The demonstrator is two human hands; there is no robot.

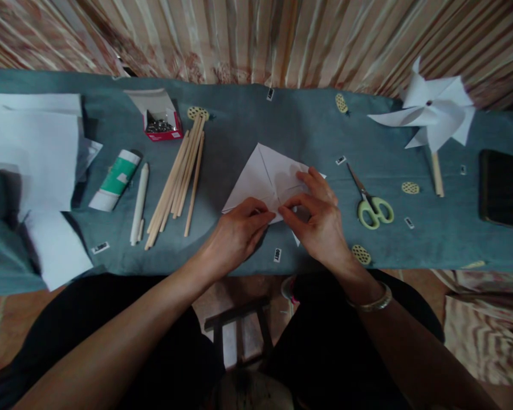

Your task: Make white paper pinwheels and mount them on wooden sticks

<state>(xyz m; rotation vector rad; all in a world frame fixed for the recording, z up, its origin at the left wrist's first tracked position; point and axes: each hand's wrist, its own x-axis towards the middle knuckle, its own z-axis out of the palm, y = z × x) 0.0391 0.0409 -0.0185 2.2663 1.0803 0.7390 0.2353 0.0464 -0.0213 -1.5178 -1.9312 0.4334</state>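
A white square of paper [263, 173] with diagonal creases lies on the grey-blue cloth [248, 119] in front of me. My left hand [237, 230] rests on its near left edge, fingers curled and pinching the paper near its centre. My right hand [320, 219] is on the near right part, thumb and forefinger pinching a flap at the same centre spot. The two pinches nearly touch each other.
Green-handled scissors [371, 205] lie right of the paper. A finished white pinwheel [434, 114] and a dark phone [499, 187] are far right. Wooden sticks [179, 182], a glue tube [116, 179], a pen [139, 202], a red pin box [161, 124] and white sheets [29, 148] lie left.
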